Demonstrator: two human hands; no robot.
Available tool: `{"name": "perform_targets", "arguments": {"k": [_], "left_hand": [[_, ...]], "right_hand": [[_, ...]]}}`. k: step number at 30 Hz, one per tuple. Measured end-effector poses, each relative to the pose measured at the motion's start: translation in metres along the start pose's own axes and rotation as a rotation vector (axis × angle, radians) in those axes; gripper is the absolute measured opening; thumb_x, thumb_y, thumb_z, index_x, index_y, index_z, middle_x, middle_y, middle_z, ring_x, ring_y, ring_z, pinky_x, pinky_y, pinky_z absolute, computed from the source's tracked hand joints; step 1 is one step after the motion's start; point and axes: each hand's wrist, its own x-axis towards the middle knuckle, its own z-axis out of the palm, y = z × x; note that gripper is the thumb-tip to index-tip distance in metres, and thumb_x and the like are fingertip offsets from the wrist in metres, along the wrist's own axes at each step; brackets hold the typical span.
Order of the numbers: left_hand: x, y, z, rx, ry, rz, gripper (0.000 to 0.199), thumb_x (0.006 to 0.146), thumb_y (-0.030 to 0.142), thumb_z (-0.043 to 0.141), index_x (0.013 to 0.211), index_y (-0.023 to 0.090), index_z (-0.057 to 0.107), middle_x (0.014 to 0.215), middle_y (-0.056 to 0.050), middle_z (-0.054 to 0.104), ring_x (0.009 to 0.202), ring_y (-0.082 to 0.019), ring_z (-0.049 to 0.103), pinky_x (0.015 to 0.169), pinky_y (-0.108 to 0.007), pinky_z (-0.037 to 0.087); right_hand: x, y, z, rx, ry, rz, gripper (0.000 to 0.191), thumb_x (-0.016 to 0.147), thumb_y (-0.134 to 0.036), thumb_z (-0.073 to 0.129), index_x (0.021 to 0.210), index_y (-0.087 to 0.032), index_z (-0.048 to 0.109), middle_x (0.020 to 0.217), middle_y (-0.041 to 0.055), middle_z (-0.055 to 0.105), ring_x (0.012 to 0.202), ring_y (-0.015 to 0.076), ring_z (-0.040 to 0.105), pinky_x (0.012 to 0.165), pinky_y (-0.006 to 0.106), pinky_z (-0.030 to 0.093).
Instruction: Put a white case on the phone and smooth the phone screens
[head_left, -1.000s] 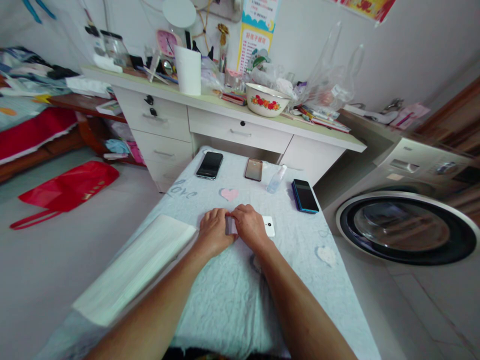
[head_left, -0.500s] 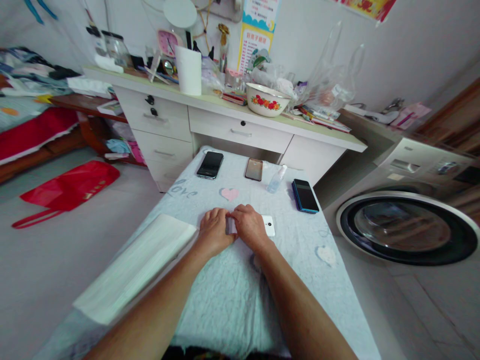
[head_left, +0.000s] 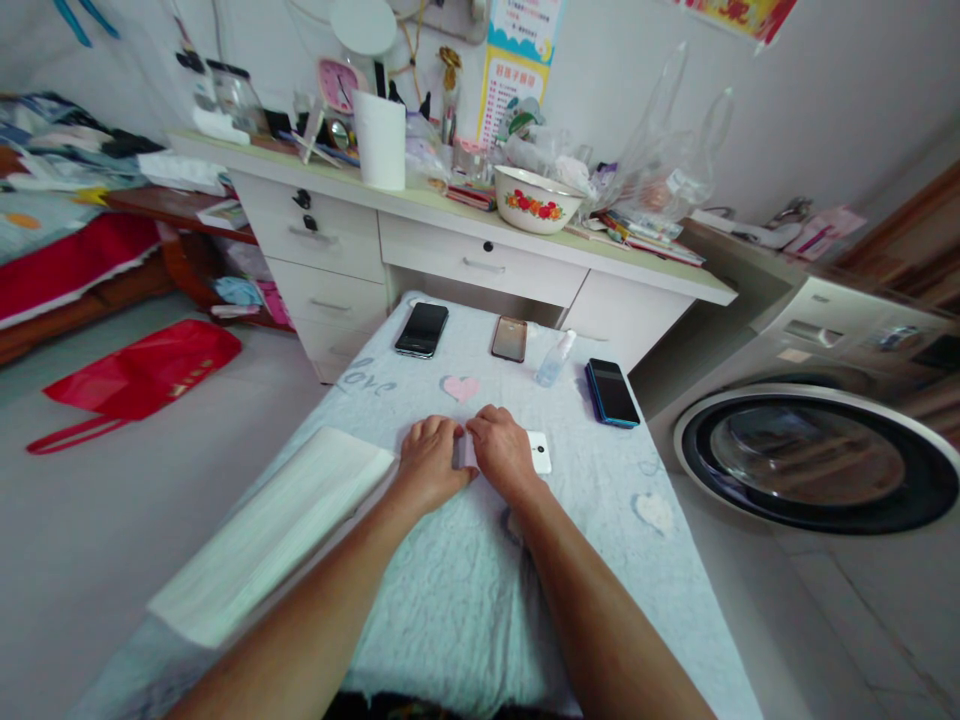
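A white phone lies back up on the cloth-covered table, its camera end showing at the right. My left hand grips its left end, thumb along the near edge and fingers on the far side. My right hand rests over the phone's middle with fingers curled and pressed together; whatever may be under them is hidden. A narrow strip of the phone's back shows between both hands. Beyond them lie a black phone, a brownish phone case, a clear spray bottle and a dark phone in a blue case.
Folded white paper lies by my left forearm on the tablecloth. Behind stands a white desk with a paper roll and a flowered bowl. A washing machine is at right, a red bag on the floor.
My right hand has shifted slightly right along the phone, widening the gap between the hands. My left hand stays in place.
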Motion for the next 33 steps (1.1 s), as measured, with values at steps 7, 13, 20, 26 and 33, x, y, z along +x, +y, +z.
{"name": "perform_targets", "arguments": {"k": [7,13,20,26,33], "left_hand": [[-0.001,0.001,-0.002,0.002,-0.03,-0.021,0.046,0.065,0.036,0.064,0.105,0.022,0.048,0.114,-0.006,0.05,0.108,-0.026,0.044,0.092,-0.036,0.034],[-0.001,0.002,-0.003,-0.004,-0.033,-0.018,0.049,0.065,0.037,0.064,0.109,0.021,0.047,0.116,-0.006,0.05,0.109,-0.027,0.044,0.092,-0.038,0.034],[0.0,0.001,-0.002,-0.007,-0.031,-0.01,0.057,0.065,0.039,0.066,0.116,0.023,0.045,0.119,-0.006,0.049,0.112,-0.026,0.043,0.095,-0.037,0.032],[-0.001,-0.002,0.001,-0.022,0.0,0.018,0.066,0.065,0.039,0.067,0.125,0.027,0.043,0.12,-0.004,0.049,0.111,-0.026,0.043,0.095,-0.036,0.032],[-0.001,0.0,-0.002,-0.044,-0.045,0.006,0.059,0.065,0.038,0.066,0.121,0.03,0.048,0.119,-0.004,0.049,0.111,-0.026,0.043,0.096,-0.036,0.033]], "right_hand": [[-0.005,-0.002,0.0,0.072,0.0,-0.051,0.026,0.09,-0.017,0.046,0.102,-0.026,0.066,0.095,0.0028,0.057,0.09,0.0154,0.049,0.072,0.023,0.037],[-0.005,-0.001,0.0,0.082,-0.013,-0.039,0.025,0.09,-0.018,0.046,0.102,-0.026,0.067,0.095,0.0034,0.057,0.091,0.0162,0.048,0.073,0.023,0.038],[-0.003,0.0,0.0,0.061,0.003,0.002,0.023,0.091,-0.019,0.045,0.096,-0.023,0.067,0.096,0.0043,0.057,0.093,0.0167,0.048,0.075,0.024,0.037],[-0.01,0.001,-0.006,0.101,-0.009,-0.067,0.022,0.089,-0.016,0.047,0.092,-0.023,0.068,0.094,0.0027,0.058,0.089,0.0146,0.051,0.073,0.022,0.037],[-0.019,0.006,-0.018,0.201,-0.109,-0.169,0.022,0.087,-0.014,0.049,0.092,-0.022,0.069,0.095,0.0021,0.059,0.088,0.0119,0.055,0.075,0.02,0.039]]}}
